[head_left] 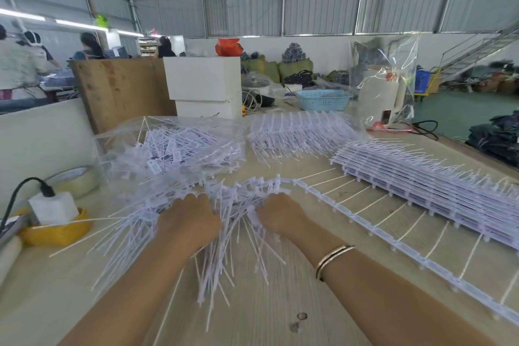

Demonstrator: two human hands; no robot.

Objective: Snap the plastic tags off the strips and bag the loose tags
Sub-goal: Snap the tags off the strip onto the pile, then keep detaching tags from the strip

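Tags point(224, 222) in a tangled white bundle lie at the middle of a pale wood-grain worktop point(280, 303) in a big shed with ribbed metal walls. They are thin plastic, each a small flat head on a long stiff tail, and the tails fan toward the near edge. The left hand point(191, 222) and right hand point(280, 216) sit knuckles-up on the bundle, side by side, fingers curled down into it and gripping the strands. A clear bag point(174, 146) of loose tags lies behind the hands. To the right, one strip point(393, 236) with only a few tails lies flat, beside a stack of full strips point(438, 177). A blue basket point(323, 100) stands further back.
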